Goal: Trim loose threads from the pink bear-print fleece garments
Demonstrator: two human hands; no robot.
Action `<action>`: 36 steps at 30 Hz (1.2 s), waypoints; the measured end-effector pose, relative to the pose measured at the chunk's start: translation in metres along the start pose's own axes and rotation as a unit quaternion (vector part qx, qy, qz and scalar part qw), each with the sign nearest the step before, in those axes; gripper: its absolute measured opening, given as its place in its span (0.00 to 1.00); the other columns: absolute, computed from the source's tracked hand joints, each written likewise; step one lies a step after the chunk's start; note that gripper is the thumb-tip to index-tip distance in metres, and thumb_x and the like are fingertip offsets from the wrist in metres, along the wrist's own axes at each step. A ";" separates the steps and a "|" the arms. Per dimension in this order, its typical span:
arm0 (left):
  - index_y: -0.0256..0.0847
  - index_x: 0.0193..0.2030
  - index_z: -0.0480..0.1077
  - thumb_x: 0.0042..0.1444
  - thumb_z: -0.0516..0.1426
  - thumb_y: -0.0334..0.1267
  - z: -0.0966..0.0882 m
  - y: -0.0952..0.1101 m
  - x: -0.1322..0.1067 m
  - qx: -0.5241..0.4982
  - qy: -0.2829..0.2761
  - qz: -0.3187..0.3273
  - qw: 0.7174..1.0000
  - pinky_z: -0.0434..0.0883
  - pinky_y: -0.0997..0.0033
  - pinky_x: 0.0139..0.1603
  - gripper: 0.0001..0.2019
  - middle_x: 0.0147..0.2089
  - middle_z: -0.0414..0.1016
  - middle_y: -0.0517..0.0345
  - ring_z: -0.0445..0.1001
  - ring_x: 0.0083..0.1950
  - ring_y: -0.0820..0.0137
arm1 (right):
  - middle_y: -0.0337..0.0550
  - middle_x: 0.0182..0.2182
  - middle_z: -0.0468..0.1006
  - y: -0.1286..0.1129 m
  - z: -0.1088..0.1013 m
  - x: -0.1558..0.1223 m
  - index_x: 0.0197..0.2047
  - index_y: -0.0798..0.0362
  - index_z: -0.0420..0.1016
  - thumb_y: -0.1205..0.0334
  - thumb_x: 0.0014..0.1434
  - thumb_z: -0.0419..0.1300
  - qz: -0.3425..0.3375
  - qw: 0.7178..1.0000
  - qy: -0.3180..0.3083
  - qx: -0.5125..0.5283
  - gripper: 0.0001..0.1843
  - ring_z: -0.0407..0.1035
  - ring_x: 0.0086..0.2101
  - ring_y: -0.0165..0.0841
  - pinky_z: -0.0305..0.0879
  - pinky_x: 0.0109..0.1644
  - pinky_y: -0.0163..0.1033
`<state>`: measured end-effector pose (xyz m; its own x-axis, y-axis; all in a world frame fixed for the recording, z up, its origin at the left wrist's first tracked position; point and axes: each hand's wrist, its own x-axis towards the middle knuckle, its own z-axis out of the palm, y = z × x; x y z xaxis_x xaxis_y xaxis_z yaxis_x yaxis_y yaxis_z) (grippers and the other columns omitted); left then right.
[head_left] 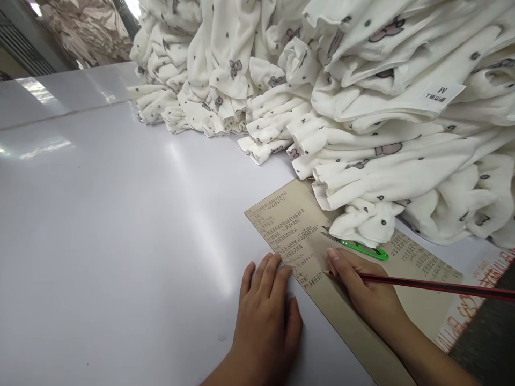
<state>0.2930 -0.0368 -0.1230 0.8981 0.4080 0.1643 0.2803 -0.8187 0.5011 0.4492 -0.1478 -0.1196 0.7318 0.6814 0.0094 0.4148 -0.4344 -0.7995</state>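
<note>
My right hand (364,284) is closed around a red and black pencil (438,286), its tip at the handwriting on a brown cardboard sheet (338,321). Rows of tally-like marks cover much of that sheet. Flat on the white table, my left hand (267,311) lies with fingers stretched out, their tips at the sheet's left edge. Green-handled thread snips (362,248) rest on the cardboard just above my right hand, partly under a piece of white cloth.
A large heap of white printed garments (362,107) fills the back and right, overlapping the cardboard. One bears a white label (440,96) marked M. Red writing (466,305) runs along the table's right edge. Beige fabric (86,29) is piled at the far left.
</note>
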 end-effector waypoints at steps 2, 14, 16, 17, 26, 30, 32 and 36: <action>0.39 0.56 0.58 0.54 0.48 0.27 0.000 0.000 0.000 0.002 0.007 0.002 1.000 0.59 0.44 0.61 0.21 0.61 0.63 0.46 0.60 0.63 0.59 | 0.29 0.17 0.56 0.001 0.000 0.001 0.19 0.51 0.54 0.47 0.63 0.48 0.000 1.000 0.002 -0.002 0.25 0.55 0.20 0.25 0.53 0.24 0.33; 0.39 0.56 0.58 0.54 0.48 0.27 0.001 0.000 0.000 0.005 0.009 0.005 1.000 0.59 0.44 0.61 0.21 0.61 0.63 0.46 0.60 0.63 0.60 | 0.29 0.17 0.55 -0.002 -0.001 0.002 0.19 0.50 0.54 0.46 0.63 0.47 0.001 0.999 -0.012 -0.041 0.25 0.55 0.20 0.26 0.52 0.23 0.33; 0.39 0.56 0.58 0.54 0.48 0.27 0.001 0.000 0.000 0.002 0.009 0.005 1.000 0.59 0.44 0.61 0.21 0.61 0.63 0.46 0.60 0.63 0.59 | 0.29 0.16 0.55 -0.002 -0.001 0.002 0.19 0.50 0.53 0.46 0.63 0.47 0.002 0.999 -0.015 -0.045 0.25 0.54 0.19 0.26 0.51 0.23 0.33; 0.39 0.56 0.58 0.54 0.49 0.27 0.001 0.000 0.000 0.001 0.009 0.005 1.000 0.58 0.44 0.61 0.21 0.61 0.63 0.46 0.60 0.63 0.59 | 0.29 0.16 0.55 -0.002 -0.001 0.002 0.19 0.50 0.53 0.47 0.63 0.47 0.003 0.999 -0.016 -0.047 0.25 0.54 0.19 0.26 0.51 0.23 0.33; 0.39 0.56 0.58 0.54 0.48 0.27 0.001 0.000 0.000 0.008 0.007 0.007 1.000 0.59 0.44 0.60 0.21 0.61 0.63 0.46 0.60 0.63 0.59 | 0.30 0.17 0.55 -0.004 0.001 0.006 0.19 0.49 0.52 0.48 0.64 0.46 -0.009 0.998 -0.031 -0.049 0.24 0.54 0.20 0.27 0.52 0.25 0.34; 0.38 0.56 0.58 0.54 0.48 0.27 0.000 0.000 0.000 0.010 0.012 0.012 1.000 0.60 0.43 0.60 0.21 0.60 0.64 0.45 0.61 0.62 0.59 | 0.29 0.17 0.55 -0.003 0.001 0.003 0.19 0.49 0.51 0.48 0.63 0.47 -0.014 0.998 -0.022 -0.050 0.24 0.54 0.20 0.27 0.52 0.24 0.34; 0.38 0.56 0.58 0.55 0.48 0.27 0.000 0.000 0.000 0.013 0.013 0.014 1.000 0.60 0.43 0.60 0.21 0.60 0.64 0.45 0.61 0.62 0.59 | 0.29 0.16 0.55 -0.001 0.000 0.003 0.19 0.50 0.52 0.48 0.64 0.47 -0.018 0.998 -0.013 -0.053 0.24 0.54 0.20 0.26 0.52 0.24 0.34; 0.38 0.57 0.57 0.55 0.48 0.27 0.000 0.000 -0.002 0.017 0.008 0.015 1.000 0.59 0.43 0.60 0.21 0.61 0.64 0.45 0.60 0.63 0.60 | 0.29 0.16 0.54 -0.001 0.000 0.003 0.19 0.50 0.52 0.49 0.63 0.49 -0.023 0.998 0.001 -0.054 0.24 0.54 0.19 0.26 0.51 0.24 0.33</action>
<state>0.2914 -0.0375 -0.1231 0.9009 0.3895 0.1913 0.2654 -0.8433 0.4674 0.4508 -0.1455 -0.1194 0.7122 0.7005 0.0452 0.5031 -0.4644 -0.7289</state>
